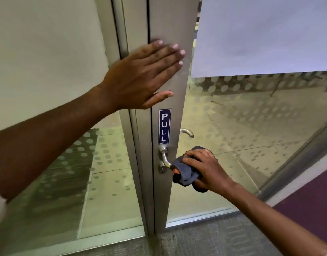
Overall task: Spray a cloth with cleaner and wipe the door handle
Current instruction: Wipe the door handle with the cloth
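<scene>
My left hand [140,78] lies flat, fingers spread, on the door frame [168,24] above the PULL sticker [164,126]; my right hand [205,169] grips the grey cloth [185,172] around the lever handle [164,157].

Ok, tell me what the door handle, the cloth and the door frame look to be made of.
Door handle: looks like brushed or satin metal, silver-grey with soft highlights along its bend. Cloth: a soft grey fabric, perhaps microfibre, bunched in limp folds around the lever under the right hand. Door frame: likely matt aluminium, flat pale grey with no grain; the left hand is flat against it.
</scene>
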`<state>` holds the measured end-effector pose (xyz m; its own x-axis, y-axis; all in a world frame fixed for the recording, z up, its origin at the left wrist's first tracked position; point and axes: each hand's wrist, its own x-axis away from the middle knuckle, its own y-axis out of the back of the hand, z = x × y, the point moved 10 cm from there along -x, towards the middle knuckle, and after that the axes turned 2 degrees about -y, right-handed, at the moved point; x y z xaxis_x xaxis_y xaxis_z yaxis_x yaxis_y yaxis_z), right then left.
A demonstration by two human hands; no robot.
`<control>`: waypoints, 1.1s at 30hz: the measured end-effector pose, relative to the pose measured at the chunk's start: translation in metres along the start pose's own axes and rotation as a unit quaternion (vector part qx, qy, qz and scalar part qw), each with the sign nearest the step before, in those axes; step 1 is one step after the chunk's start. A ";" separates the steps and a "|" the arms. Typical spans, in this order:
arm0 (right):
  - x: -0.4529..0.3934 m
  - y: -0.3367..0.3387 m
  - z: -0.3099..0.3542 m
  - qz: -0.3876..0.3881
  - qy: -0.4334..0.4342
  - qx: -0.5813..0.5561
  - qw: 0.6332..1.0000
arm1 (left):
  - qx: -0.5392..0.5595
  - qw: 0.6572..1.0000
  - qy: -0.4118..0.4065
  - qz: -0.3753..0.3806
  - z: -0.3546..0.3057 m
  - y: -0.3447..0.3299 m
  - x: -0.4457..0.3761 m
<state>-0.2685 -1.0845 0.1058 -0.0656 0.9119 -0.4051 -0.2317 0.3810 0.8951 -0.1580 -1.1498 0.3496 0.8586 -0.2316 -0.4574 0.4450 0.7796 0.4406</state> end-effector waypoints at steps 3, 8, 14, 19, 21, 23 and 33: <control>-0.004 0.000 -0.002 0.024 -0.001 -0.010 1.000 | -0.002 1.000 0.000 -0.008 -0.001 0.001 -0.001; -0.008 -0.009 0.020 0.015 -0.049 0.021 0.998 | -0.008 1.000 0.001 -0.002 -0.001 -0.003 0.000; -0.032 -0.033 0.068 -0.043 -0.165 0.100 0.980 | -0.010 1.000 -0.001 -0.005 -0.001 -0.002 0.000; -0.035 -0.035 0.070 -0.068 -0.177 0.121 0.974 | -0.005 1.000 -0.002 -0.006 -0.001 -0.002 0.000; -0.031 -0.036 0.068 -0.055 -0.140 0.121 0.981 | 0.000 1.000 -0.001 -0.003 -0.001 -0.002 0.000; -0.026 -0.035 0.063 -0.044 -0.099 0.112 0.988 | -0.001 1.000 -0.001 -0.001 -0.001 -0.003 0.001; 0.011 -0.029 0.027 -0.064 0.028 0.147 0.987 | -0.007 1.000 -0.007 -0.009 -0.001 0.000 0.001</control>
<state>-0.2362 -1.0815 0.0808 -0.1101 0.8467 -0.5205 0.0502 0.5278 0.8479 -0.1574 -1.1489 0.3485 0.8537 -0.2532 -0.4550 0.4570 0.7833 0.4214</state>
